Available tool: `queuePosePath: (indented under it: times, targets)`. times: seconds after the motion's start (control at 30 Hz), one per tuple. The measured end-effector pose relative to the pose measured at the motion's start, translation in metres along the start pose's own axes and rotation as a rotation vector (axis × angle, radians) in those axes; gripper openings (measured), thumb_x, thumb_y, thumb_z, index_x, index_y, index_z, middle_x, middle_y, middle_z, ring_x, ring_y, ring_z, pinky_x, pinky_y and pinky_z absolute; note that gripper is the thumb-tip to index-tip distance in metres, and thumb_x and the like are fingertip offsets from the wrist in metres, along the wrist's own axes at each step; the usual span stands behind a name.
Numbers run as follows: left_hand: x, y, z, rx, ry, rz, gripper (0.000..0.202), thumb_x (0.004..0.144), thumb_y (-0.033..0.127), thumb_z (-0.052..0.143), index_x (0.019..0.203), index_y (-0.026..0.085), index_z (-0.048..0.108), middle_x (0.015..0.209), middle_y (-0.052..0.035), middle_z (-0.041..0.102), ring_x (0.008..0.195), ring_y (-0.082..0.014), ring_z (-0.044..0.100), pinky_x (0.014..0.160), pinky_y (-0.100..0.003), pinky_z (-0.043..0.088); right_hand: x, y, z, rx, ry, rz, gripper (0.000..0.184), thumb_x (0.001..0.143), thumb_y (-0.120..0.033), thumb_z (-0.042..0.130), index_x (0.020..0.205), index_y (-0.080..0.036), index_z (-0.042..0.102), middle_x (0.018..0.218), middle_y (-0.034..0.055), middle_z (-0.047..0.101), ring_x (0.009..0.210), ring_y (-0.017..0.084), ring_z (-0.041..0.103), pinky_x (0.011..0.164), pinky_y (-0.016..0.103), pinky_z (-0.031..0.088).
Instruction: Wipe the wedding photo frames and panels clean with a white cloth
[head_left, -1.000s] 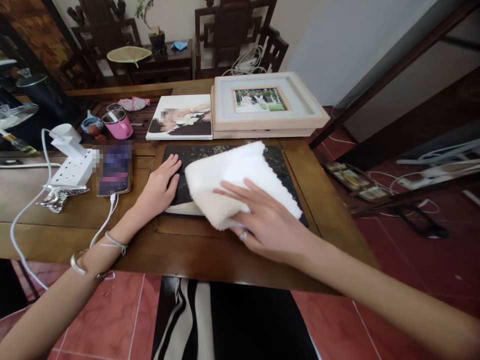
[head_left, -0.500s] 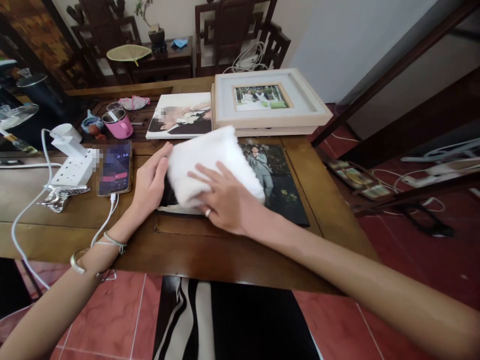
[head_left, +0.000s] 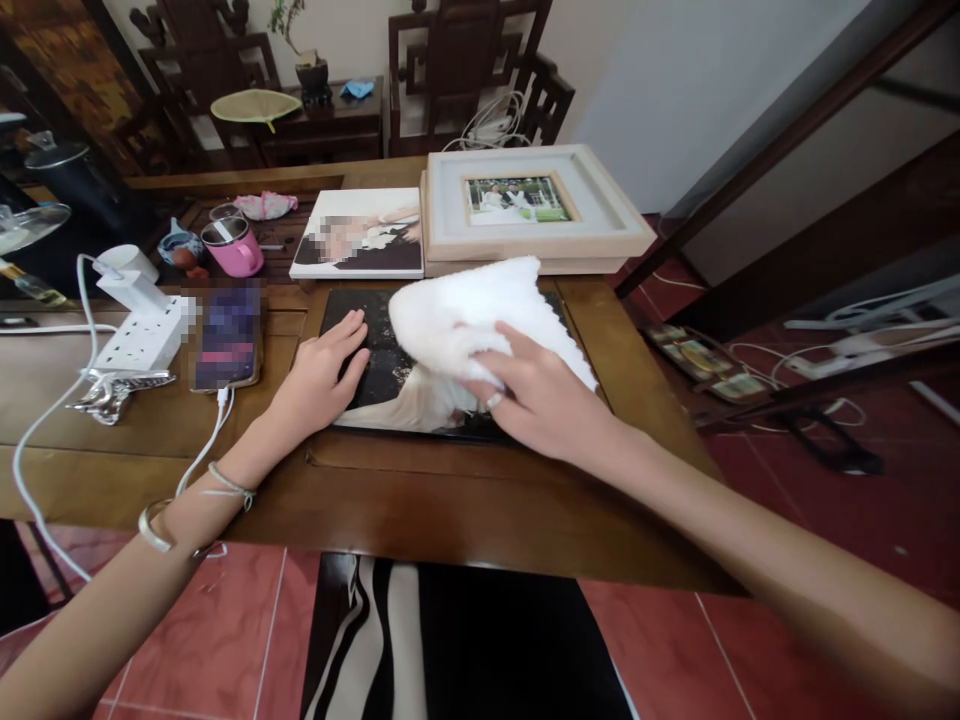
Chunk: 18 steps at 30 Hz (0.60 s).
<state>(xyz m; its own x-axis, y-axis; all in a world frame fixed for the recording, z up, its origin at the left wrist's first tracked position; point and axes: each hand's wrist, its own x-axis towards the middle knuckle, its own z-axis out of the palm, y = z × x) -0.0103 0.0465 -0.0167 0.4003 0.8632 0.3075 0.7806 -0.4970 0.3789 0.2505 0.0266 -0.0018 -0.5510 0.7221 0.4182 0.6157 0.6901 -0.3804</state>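
A dark photo panel (head_left: 358,335) with a pale dress in its picture lies flat on the wooden table (head_left: 427,490). Bunched over its middle and right side is a fluffy white towel (head_left: 472,300), which hides much of the picture. My right hand (head_left: 544,400), with a ring on one finger, has its fingers curled into the towel and presses it on the panel. My left hand (head_left: 322,375) rests on the panel's left edge, fingers stretched out and holding nothing.
Behind the panel stand a white-edged photo print (head_left: 356,255) and pale wooden picture frames (head_left: 536,250). To the left are a phone (head_left: 227,335) on a charging cable, a white power strip (head_left: 146,325) and a pink mug (head_left: 234,248). A chair (head_left: 465,70) stands beyond the table.
My right hand has slid the towel to the right across the panel, uncovering its left part. My left hand has shifted slightly right, onto the panel's edge.
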Motion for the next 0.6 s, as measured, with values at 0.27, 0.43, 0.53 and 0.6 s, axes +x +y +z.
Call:
queuePosePath:
  times: [0.27, 0.43, 0.53, 0.6]
  targets:
    - [0.004, 0.007, 0.024, -0.016, 0.022, 0.030, 0.039, 0.092, 0.027, 0.046, 0.126, 0.016, 0.062, 0.141, -0.0109, 0.056, 0.133, -0.0291, 0.049, 0.110, -0.050, 0.041, 0.062, 0.004, 0.034, 0.168, 0.005, 0.167, 0.032, 0.096, -0.030, 0.041, 0.113, -0.019, 0.067, 0.115, 0.0056, 0.071, 0.105, 0.027, 0.063, 0.091, 0.038, 0.045]
    - [0.007, 0.016, 0.023, -0.026, 0.008, 0.004, 0.032, 0.092, 0.024, 0.044, 0.112, 0.016, 0.068, 0.123, -0.0119, 0.067, 0.117, -0.0285, 0.062, 0.097, -0.044, 0.052, 0.084, -0.010, 0.041, 0.122, -0.077, 0.107, 0.032, 0.096, -0.025, 0.039, 0.113, -0.018, 0.066, 0.113, 0.0089, 0.071, 0.103, 0.028, 0.063, 0.086, 0.037, 0.046]
    - [0.003, 0.020, 0.018, -0.025, 0.003, 0.014, 0.035, 0.092, 0.024, 0.044, 0.118, 0.015, 0.065, 0.132, -0.0120, 0.062, 0.124, -0.0285, 0.057, 0.102, -0.045, 0.048, 0.077, -0.012, 0.032, 0.070, -0.095, 0.127, 0.033, 0.096, -0.026, 0.039, 0.112, -0.017, 0.066, 0.111, 0.0108, 0.071, 0.101, 0.030, 0.064, 0.080, 0.037, 0.047]
    - [-0.003, 0.021, 0.012, -0.023, 0.011, 0.019, 0.039, 0.093, 0.026, 0.044, 0.125, 0.014, 0.061, 0.139, -0.0124, 0.057, 0.132, -0.0283, 0.050, 0.109, -0.047, 0.043, 0.064, -0.012, 0.021, 0.032, -0.092, 0.145, 0.034, 0.097, -0.028, 0.039, 0.112, -0.017, 0.066, 0.111, 0.0114, 0.071, 0.101, 0.030, 0.064, 0.081, 0.038, 0.047]
